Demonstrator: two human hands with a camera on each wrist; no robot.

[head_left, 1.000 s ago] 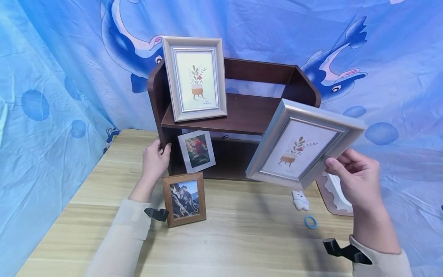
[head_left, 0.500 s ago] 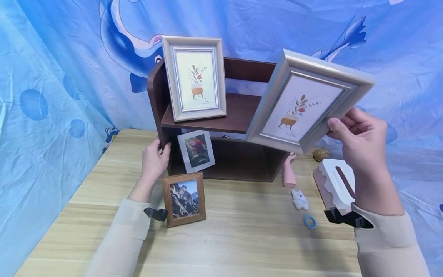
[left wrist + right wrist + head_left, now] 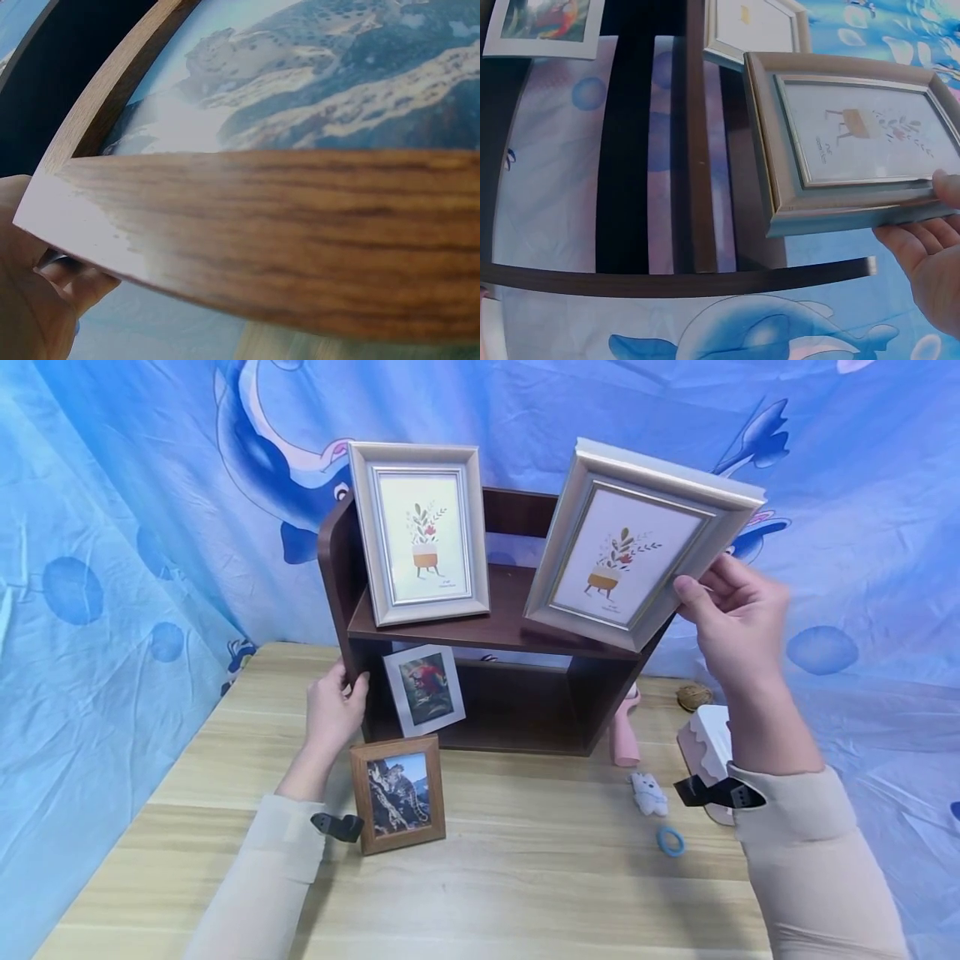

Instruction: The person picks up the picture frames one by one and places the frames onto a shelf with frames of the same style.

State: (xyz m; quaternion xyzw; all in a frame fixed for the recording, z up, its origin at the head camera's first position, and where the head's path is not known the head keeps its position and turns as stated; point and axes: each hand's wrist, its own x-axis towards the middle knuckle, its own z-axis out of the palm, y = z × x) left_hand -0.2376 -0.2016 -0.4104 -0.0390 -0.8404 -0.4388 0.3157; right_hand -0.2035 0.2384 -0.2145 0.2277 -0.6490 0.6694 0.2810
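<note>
My right hand (image 3: pixel 738 618) pinches a champagne-coloured picture frame (image 3: pixel 618 552) by its right edge, thumb on the front. That frame tilts over the right half of a dark brown shelf's (image 3: pixel 506 602) upper level; contact with the board cannot be told. Its twin, another champagne picture frame (image 3: pixel 420 535), stands at the left of the same level. My left hand (image 3: pixel 330 710) grips the shelf's left side panel between thumb and fingers. Below stands a white picture frame (image 3: pixel 455 714) with a parrot photo. A wooden picture frame (image 3: pixel 300 225) with a leopard photo hides part of the left hand in the left wrist view.
The shelf stands on a light wood table (image 3: pixel 517 877). To its right are a pink object (image 3: pixel 624 739), a ball of twine (image 3: pixel 694 697), a white bear figure (image 3: pixel 648 794), a blue ring (image 3: pixel 671 841) and a white tissue box (image 3: pixel 705 743), partly covered by my right arm.
My right hand has raised the champagne picture frame, then carried it left over the upper shelf level. The left hand stays on the side panel.
</note>
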